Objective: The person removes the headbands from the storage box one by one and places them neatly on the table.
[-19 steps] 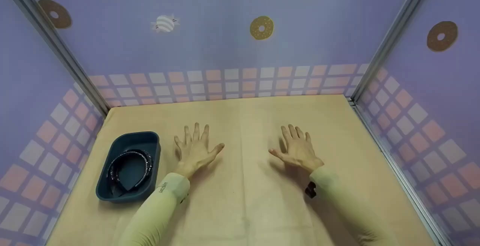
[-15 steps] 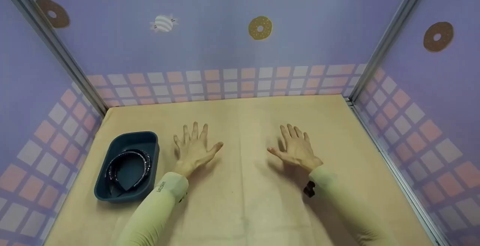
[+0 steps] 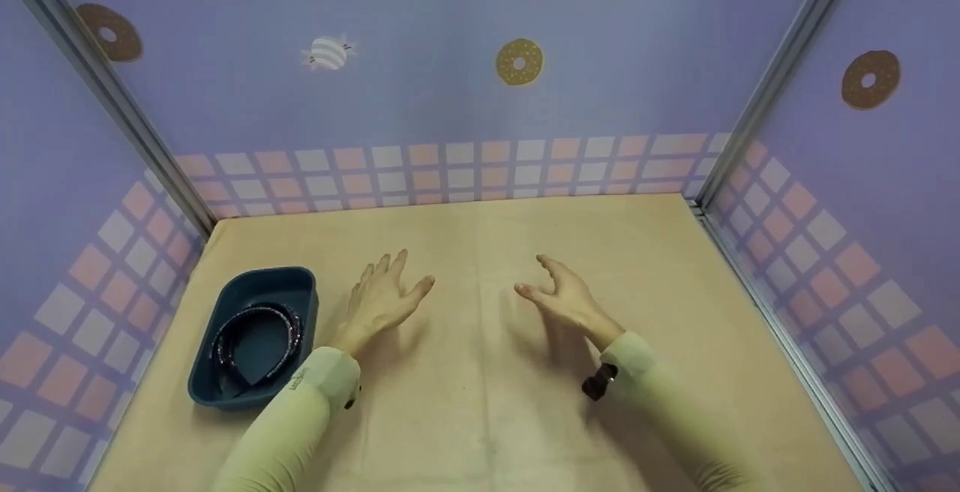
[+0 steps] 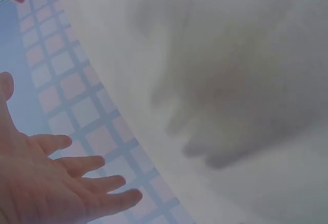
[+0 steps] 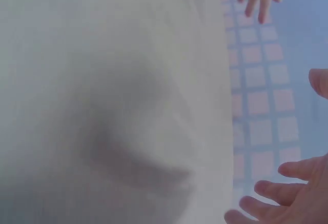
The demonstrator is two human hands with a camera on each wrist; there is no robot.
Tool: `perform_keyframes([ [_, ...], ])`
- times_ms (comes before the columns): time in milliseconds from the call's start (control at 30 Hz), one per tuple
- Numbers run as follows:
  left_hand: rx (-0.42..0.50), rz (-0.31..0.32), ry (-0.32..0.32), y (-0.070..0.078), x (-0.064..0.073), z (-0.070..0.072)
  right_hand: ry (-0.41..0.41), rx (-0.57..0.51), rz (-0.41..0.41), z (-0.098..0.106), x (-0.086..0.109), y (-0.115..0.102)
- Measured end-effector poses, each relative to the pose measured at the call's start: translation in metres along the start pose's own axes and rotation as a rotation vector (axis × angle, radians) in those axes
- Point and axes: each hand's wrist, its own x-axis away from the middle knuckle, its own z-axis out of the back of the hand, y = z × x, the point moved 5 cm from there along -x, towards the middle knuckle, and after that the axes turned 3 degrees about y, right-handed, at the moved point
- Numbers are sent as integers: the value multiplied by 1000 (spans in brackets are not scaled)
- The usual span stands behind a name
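In the head view, a dark blue tray (image 3: 259,280) stands at the left of the table, with a dark, glittery headband (image 3: 294,334) lying inside it. My left hand (image 3: 380,301) hovers just right of the tray, fingers extended and thumb spread, holding nothing. Farther right, my right hand (image 3: 568,297) is turned inward with its thumb apart from the fingers and nothing in its grasp. The left wrist view shows the left hand (image 4: 46,183) above its shadow on the cloth. Spread fingers of the right hand (image 5: 292,198) appear in the right wrist view.
A pale tan cloth (image 3: 450,402) covers the table. Purple walls with checkered bands and printed doughnuts enclose the back and both sides. Metal rails (image 3: 787,342) run along the right edge and up the corners. Each wrist carries a small dark device (image 3: 600,382).
Both hands have rotated from palms down toward palms facing each other. The right hand has shifted slightly left, and the left hand a little toward the tray. Tray and headband stay put.
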Motion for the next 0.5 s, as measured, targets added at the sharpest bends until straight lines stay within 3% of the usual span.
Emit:
perform_keyframes([
  [500, 275, 101, -58, -23, 11, 50, -95, -372, -90, -42, -5, -44],
])
